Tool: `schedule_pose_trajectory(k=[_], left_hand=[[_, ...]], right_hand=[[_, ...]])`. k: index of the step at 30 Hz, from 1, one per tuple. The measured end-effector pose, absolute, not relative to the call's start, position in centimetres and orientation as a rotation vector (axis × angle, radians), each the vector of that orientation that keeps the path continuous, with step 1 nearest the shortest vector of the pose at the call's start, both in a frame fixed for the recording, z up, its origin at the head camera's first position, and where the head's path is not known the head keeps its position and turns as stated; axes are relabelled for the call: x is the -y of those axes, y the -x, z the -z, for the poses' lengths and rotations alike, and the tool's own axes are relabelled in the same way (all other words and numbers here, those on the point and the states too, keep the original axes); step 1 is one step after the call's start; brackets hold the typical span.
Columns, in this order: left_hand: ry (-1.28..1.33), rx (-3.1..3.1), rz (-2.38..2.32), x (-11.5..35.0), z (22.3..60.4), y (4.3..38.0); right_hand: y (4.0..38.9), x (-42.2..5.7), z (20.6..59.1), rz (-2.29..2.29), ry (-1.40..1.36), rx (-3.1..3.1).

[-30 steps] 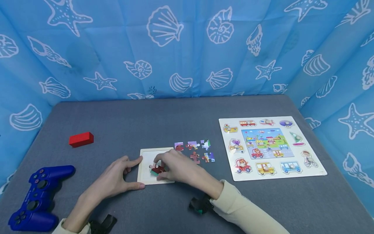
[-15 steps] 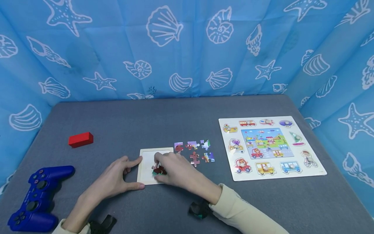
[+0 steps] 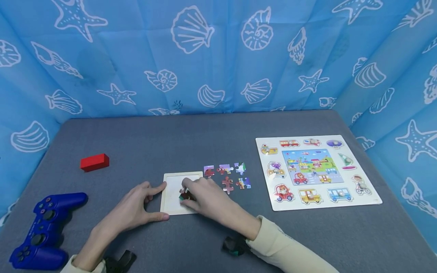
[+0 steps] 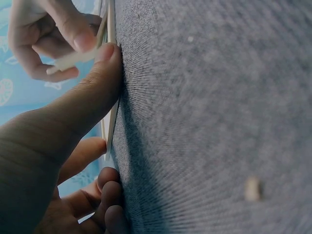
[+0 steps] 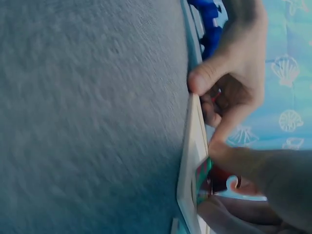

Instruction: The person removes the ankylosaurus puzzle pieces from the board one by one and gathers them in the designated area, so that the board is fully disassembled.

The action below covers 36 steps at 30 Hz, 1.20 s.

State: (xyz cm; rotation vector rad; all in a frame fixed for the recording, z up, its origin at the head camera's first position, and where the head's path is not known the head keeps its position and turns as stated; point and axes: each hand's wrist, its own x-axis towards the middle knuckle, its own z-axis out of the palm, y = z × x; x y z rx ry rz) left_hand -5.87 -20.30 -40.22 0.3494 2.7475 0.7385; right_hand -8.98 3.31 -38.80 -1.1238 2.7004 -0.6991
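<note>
In the head view a small square wooden puzzle tray [image 3: 181, 174] lies on the table. My left hand [image 3: 134, 206] holds its left side, thumb at the near corner and forefinger at the edge farther up. Over the tray, my right hand [image 3: 209, 199] pinches a dark red and green jigsaw piece [image 3: 186, 195], partly hidden by the fingers. In the right wrist view this piece [image 5: 203, 175] stands tilted between thumb and fingers, close above the tray. Several loose jigsaw pieces [image 3: 227, 182] lie in two rows just right of the tray.
On the right lies a large white peg puzzle board [image 3: 266, 182] with vehicle pictures. A red block [image 3: 95, 162] and a blue game controller [image 3: 49, 229] are on the left. A blue shell-print curtain [image 3: 218, 57] hangs behind the grey table [image 3: 153, 144].
My right hand has shifted slightly up and to the right over the tray, and the piece in its fingers has turned a little. The left hand stays in place.
</note>
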Motion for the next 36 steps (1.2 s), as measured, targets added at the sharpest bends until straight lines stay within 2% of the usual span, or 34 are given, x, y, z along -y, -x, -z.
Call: schedule_pose_trajectory(k=[4,12,27,36], left_hand=[[-0.349,-2.751,-0.736,20.3,40.2,5.8],[-0.356,-2.764,-0.732,20.3,40.2,5.7],[-0.357,-2.782,-0.715,20.2,40.3,5.7],[-0.359,-2.789,-0.715,20.2,40.4,5.6]], right_hand=[[8.6,-3.0,38.8,0.572,1.128,-2.781],[8.5,-2.8,39.1,0.69,0.93,-2.798],[7.2,-1.4,39.8,0.3,0.937,-3.077],[7.2,-1.4,39.8,0.271,0.988,-3.101]])
